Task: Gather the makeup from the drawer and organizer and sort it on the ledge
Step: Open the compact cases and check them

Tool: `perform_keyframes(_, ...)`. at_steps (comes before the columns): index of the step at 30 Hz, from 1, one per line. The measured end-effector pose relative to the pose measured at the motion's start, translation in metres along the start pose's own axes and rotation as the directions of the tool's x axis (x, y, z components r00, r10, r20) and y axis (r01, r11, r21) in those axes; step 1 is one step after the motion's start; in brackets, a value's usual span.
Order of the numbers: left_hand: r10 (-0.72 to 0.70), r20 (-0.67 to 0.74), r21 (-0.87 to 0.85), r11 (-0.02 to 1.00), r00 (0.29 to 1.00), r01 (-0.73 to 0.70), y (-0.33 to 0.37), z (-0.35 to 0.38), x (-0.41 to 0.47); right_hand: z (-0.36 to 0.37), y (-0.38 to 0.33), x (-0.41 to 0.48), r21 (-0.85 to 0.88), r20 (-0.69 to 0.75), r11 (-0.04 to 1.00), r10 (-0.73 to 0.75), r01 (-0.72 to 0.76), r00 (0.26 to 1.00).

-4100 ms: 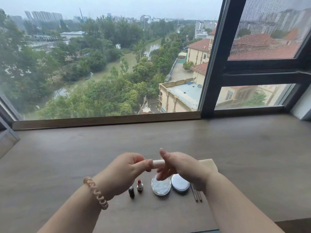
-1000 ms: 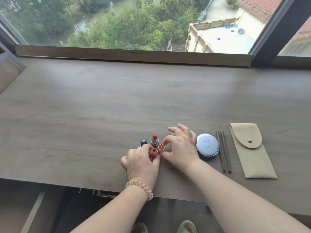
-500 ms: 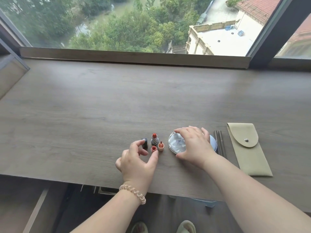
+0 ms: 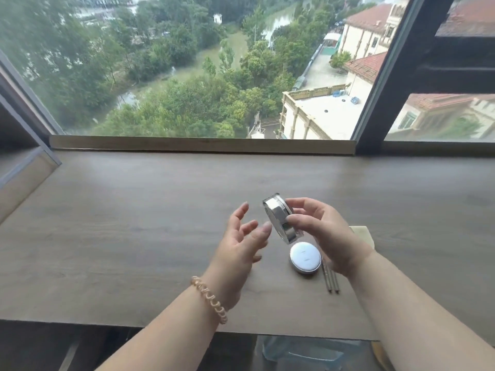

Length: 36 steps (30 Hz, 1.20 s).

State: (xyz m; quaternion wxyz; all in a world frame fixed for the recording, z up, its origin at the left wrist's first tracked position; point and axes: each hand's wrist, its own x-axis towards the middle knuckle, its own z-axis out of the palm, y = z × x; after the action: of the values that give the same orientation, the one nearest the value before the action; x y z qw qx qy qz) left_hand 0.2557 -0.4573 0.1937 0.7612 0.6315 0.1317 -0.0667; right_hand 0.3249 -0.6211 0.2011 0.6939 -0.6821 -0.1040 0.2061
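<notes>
Two compacts: right hand (image 4: 325, 234) pinches silver compact (image 4: 281, 220) on edge above white compact (image 4: 305, 257). Left hand (image 4: 241, 245) spread, empty, left of it.

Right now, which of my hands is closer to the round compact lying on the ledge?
Right. The right hand, holding a clear case, hangs just above the round compact; the left hand is open, off to its left.

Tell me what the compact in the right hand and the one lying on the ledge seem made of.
Held compact: glossy silver casing, mirror-like glints on its rim, likely metallised plastic or metal; the look cannot settle which. Lying compact: pale, smooth domed lid with a soft sheen, probably plastic. Ledge: matte grey-brown surface with visible wood grain, wood or laminate.
</notes>
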Motion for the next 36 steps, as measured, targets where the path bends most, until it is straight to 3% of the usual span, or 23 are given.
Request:
perform_keyframes(3, 0.035, 0.159, -0.113, 0.993, 0.987, -0.018, 0.020, 0.016, -0.007, 0.003, -0.021, -0.017, -0.048, 0.044, 0.996, -0.076, 0.078, 0.996)
perform_keyframes(7, 0.048, 0.175, -0.218, 0.976, 0.983, -0.009, 0.032, 0.028, -0.014, 0.004, -0.036, -0.036, -0.112, 0.011, 0.982, -0.151, 0.151, 0.989)
perform_keyframes(11, 0.055, 0.284, -0.322, 0.946, 0.957, 0.041, 0.033, 0.032, -0.021, -0.002, -0.042, -0.050, -0.242, -0.010, 0.958, -0.163, 0.156, 0.987)
perform_keyframes(16, 0.076, 0.371, -0.330, 0.942, 0.925, 0.055, 0.032, 0.036, -0.023, -0.001, -0.046, -0.056, -0.327, -0.017, 0.927, -0.199, 0.182, 0.980)
perform_keyframes(25, 0.077, 0.433, -0.335, 0.939, 0.898, 0.081, 0.032, 0.034, -0.019, 0.003, -0.049, -0.053, -0.356, -0.115, 0.905, -0.290, 0.233, 0.950)
perform_keyframes(29, 0.062, 0.471, -0.322, 0.941, 0.880, 0.106, 0.030, 0.033, -0.016, 0.004, -0.042, -0.048, -0.341, -0.087, 0.911, -0.276, 0.232, 0.957)
perform_keyframes(33, 0.072, 0.414, -0.297, 0.953, 0.908, 0.060, 0.031, 0.036, -0.014, 0.004, -0.037, -0.044, -0.253, -0.076, 0.944, -0.237, 0.211, 0.969)
perform_keyframes(36, 0.072, 0.385, -0.296, 0.954, 0.920, 0.050, 0.031, 0.039, -0.014, 0.002, -0.035, -0.043, -0.308, -0.084, 0.932, -0.227, 0.192, 0.970)
